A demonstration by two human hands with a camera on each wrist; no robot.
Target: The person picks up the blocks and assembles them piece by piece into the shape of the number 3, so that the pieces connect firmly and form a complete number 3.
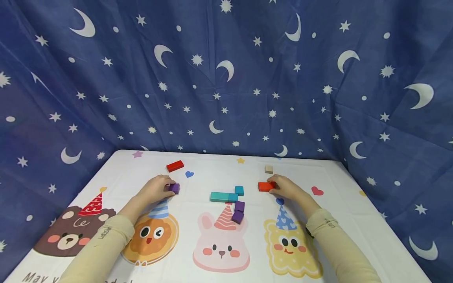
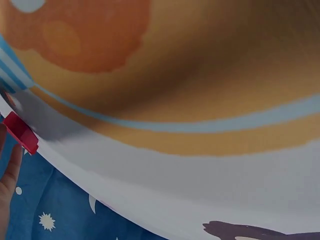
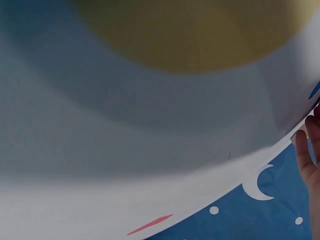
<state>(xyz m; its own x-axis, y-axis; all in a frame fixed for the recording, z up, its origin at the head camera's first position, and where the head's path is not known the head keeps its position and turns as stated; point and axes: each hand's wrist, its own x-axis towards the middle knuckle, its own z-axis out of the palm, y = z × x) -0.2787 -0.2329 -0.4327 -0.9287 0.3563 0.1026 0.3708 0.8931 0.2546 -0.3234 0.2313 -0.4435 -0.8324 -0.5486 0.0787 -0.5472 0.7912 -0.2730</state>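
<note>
In the head view, my left hand (image 1: 155, 189) pinches a purple block (image 1: 174, 188) between thumb and fingers at the left of the table. A red oblong block (image 1: 175, 166) lies just beyond that hand. My right hand (image 1: 284, 187) grips the right end of another red oblong block (image 1: 264, 186), its fingers covering that end. Beyond it sits a small natural wood block (image 1: 269, 169). At the edge of the left wrist view, fingers of the left hand (image 2: 7, 177) show near a red block (image 2: 21, 132). Only part of the right hand (image 3: 309, 160) appears in the right wrist view.
Between the hands lie a long teal block (image 1: 219, 197), a blue block (image 1: 232, 197) against its right end, another blue block (image 1: 239, 191) behind, and two purple blocks (image 1: 238, 216) in front. A white tablecloth (image 1: 219, 169) with cartoon prints covers the table. A blue starry curtain (image 1: 198, 78) hangs behind.
</note>
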